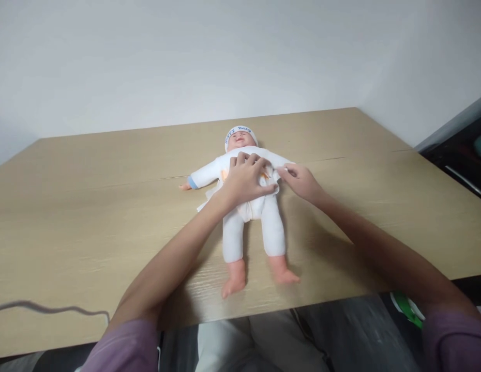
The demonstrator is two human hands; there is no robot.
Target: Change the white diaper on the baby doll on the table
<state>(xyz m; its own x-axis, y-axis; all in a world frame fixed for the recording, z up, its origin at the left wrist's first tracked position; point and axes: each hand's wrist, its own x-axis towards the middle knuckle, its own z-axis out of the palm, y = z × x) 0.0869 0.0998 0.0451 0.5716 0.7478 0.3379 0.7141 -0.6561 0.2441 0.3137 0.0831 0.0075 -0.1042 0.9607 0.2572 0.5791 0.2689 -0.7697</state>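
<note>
Diaper point(252, 211) sits around doll point(272, 227), left hand point(245, 179) spread atop, right hand point(301, 181) pinching diaper's edge.

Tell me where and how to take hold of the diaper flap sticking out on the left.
Pinch the flap by its free outer end, probably best from the left: it looks thin and juts past the doll's side over the table, while the left forearm crowds its near side.
</note>
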